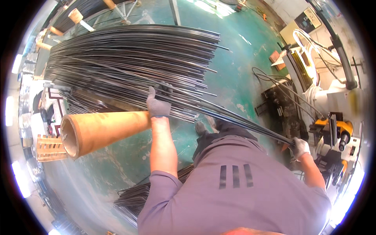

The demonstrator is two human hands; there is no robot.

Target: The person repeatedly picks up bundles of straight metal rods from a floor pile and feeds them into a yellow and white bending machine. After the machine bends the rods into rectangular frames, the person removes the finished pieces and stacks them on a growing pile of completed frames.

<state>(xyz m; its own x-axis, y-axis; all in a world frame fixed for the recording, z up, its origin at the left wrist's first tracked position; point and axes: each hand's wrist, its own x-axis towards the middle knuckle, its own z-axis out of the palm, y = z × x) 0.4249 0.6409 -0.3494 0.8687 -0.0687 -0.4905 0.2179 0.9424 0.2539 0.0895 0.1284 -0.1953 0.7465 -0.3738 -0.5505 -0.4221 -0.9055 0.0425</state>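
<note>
Left hand [158, 102], in a grey glove, sits on the big fan of thin dark steel rods [129, 58] — thumb up, fingers curled over a few rods at the near edge of the pile. Those rods [235, 117] run out to the right in a tight bunch, straight into the right hand [300, 147], also gloved, which is closed around their tips beside the yellow-and-black machine [337, 133]. The rod pile lies across the upper left, above the green floor [235, 70], resting on a wide cardboard tube [98, 131] that pokes out just under the left wrist. More rods lie in a loose heap [137, 196] low on the floor — just beside the left elbow.
</note>
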